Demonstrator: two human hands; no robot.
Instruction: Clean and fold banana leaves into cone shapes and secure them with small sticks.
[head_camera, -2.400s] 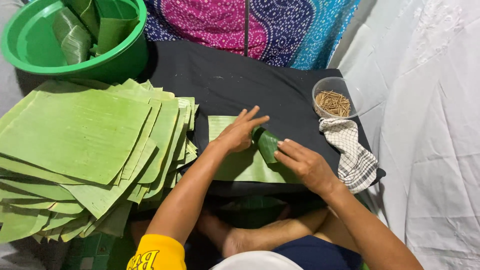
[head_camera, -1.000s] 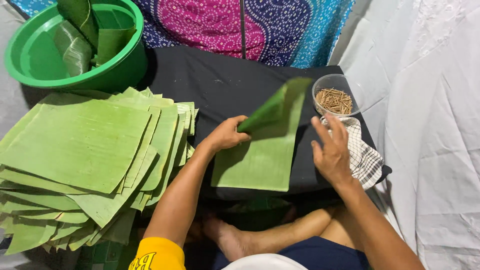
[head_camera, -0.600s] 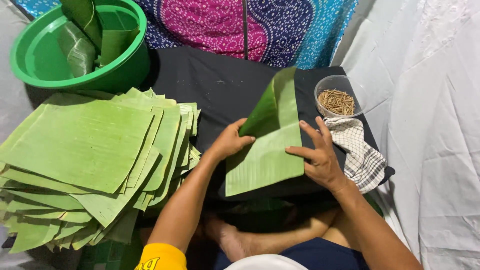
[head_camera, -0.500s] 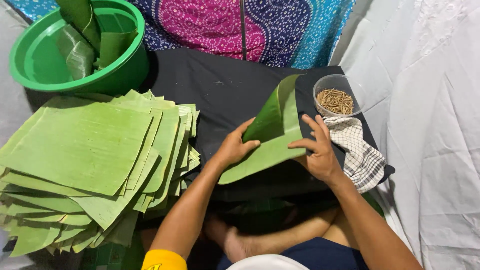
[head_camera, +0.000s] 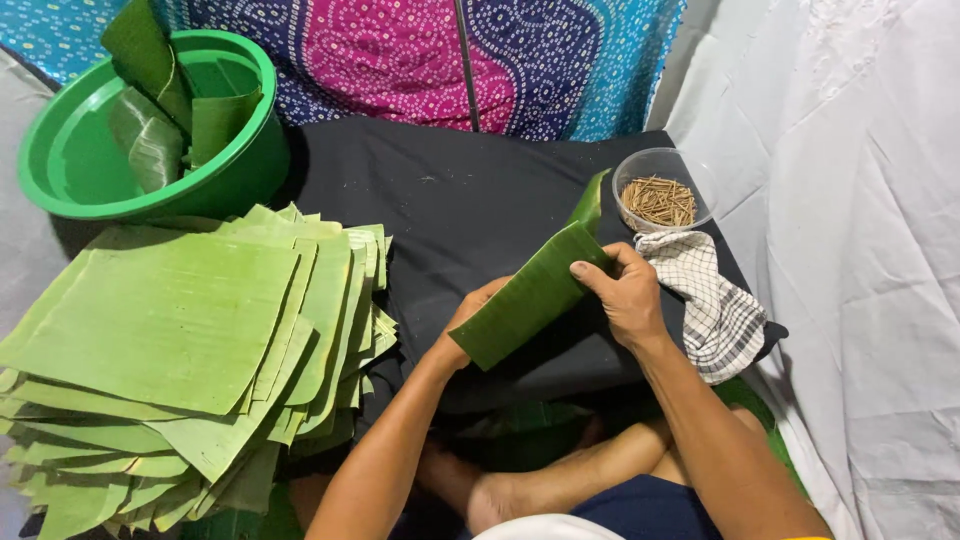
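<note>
Right, both hands are on one folded banana leaf (head_camera: 535, 293), held up off the black surface (head_camera: 440, 190) and tilted, low end toward the body, high end toward the clear bowl of small sticks (head_camera: 660, 200). Left hand (head_camera: 468, 322) is mostly hidden behind the lower end of the leaf; fingers look wrapped around its edge, but I can't tell how tightly from this angle. Right hand (head_camera: 625, 290) has the upper end pinched, thumb on top of the fold, fingers closed underneath it. A loose tip of leaf sticks up past the right hand, just beside the bowl rim. Checked cloth (head_camera: 712, 305) lies right next to the right wrist, draped over the surface edge. Big stack of flat cut leaves (head_camera: 180, 330) sits well off to the left, and the green basin (head_camera: 70, 160) behind it holds a few rolled leaves. Risks as I read them: the leaf splits along its ribs if the fold gets pressed too sharp or bent across the grain; the fold springs open if either hand eases off, since nothing pins it; the free tip or the right hand could clip the bowl and scatter the sticks, given how close they sit; the cloth could slide off the edge if the wrist drags it.
</note>
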